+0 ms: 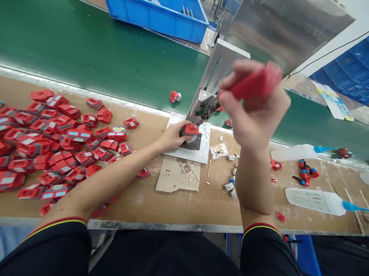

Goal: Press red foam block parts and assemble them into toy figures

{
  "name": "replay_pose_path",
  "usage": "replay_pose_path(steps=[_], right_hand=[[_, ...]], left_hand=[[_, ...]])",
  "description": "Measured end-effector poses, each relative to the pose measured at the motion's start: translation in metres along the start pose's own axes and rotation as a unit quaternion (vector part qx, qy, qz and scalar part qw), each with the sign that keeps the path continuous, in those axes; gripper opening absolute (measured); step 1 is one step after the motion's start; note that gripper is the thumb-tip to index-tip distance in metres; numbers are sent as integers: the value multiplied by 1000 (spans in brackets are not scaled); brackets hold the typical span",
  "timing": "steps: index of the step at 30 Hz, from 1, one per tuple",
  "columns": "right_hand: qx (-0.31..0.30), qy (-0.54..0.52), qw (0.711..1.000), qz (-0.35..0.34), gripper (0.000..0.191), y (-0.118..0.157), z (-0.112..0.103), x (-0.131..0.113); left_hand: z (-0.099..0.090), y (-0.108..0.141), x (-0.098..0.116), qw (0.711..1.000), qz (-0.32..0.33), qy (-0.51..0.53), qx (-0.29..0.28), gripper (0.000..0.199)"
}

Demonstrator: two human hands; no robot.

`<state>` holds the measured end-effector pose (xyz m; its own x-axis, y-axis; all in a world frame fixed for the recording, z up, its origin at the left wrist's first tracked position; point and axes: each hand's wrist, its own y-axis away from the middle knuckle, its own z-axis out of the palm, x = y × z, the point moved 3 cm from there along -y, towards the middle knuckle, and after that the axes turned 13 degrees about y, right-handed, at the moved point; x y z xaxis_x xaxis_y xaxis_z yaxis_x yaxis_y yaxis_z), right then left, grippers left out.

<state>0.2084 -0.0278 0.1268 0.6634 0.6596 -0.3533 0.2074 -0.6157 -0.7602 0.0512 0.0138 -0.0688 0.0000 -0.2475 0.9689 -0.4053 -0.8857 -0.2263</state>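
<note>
Head view. One red piece sits at the foot of the metal stand, near the centre of the frame, above the pale base plate. The left hand has a narrow grip, thumb and fingers closed on the near left side of this piece. The right hand, right of centre and higher, has its fingers wrapped around a red handle; both are blurred. The clamp points down at the piece; contact at its tip cannot be confirmed.

Progress: in my judgement, work on this one piece is under way and unfinished. A large heap of red pieces covers the left of the frame; whether these are done or waiting cannot be told. A red and yellow piece lies on the green belt, above centre, possibly passed on.

Surroundings: on the desk, torn cardboard bearing cotton swabs lies just below the base plate. A bag of swabs is to its right. Two bottles with blue nozzles, upper and lower, lie at right. A blue bin stands at top centre.

Obstructions: the right forearm hides part of the desk beside the small pale blocks; the clamp and left fingers partly cover the held piece.
</note>
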Motion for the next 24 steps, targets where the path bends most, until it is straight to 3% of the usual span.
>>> replay_pose_path(steps=[2, 4, 11, 13, 16, 18, 20, 22, 24], right_hand=[[2, 41, 997, -68, 25, 28, -4, -16], [19, 50, 991, -120, 21, 51, -4, -25], [9, 62, 989, -133, 38, 99, 18, -10], [25, 23, 997, -70, 38, 110, 19, -2], [7, -100, 986, 135, 26, 120, 21, 7], [-72, -206, 943, 252, 34, 119, 24, 4], [-136, -295, 892, 315, 47, 113, 25, -7], [-148, -345, 859, 347, 55, 105, 23, -18], [-137, -364, 846, 364, 59, 101, 21, -23]], left_hand=[[1, 0, 1, 1000, 7, -27, -10, 45], [3, 0, 2, 999, 15, -42, -16, 45], [5, 2, 4, 999, 21, -46, -19, 46], [5, 2, 3, 999, 14, -46, -15, 47], [6, 3, 2, 999, 5, -42, -6, 49], [7, 3, 1, 999, 4, -39, -1, 49], [8, 3, 1, 999, 6, -36, 1, 49], [8, 3, 1, 999, 5, -38, 2, 49], [8, 3, 1, 999, 2, -41, 2, 50]])
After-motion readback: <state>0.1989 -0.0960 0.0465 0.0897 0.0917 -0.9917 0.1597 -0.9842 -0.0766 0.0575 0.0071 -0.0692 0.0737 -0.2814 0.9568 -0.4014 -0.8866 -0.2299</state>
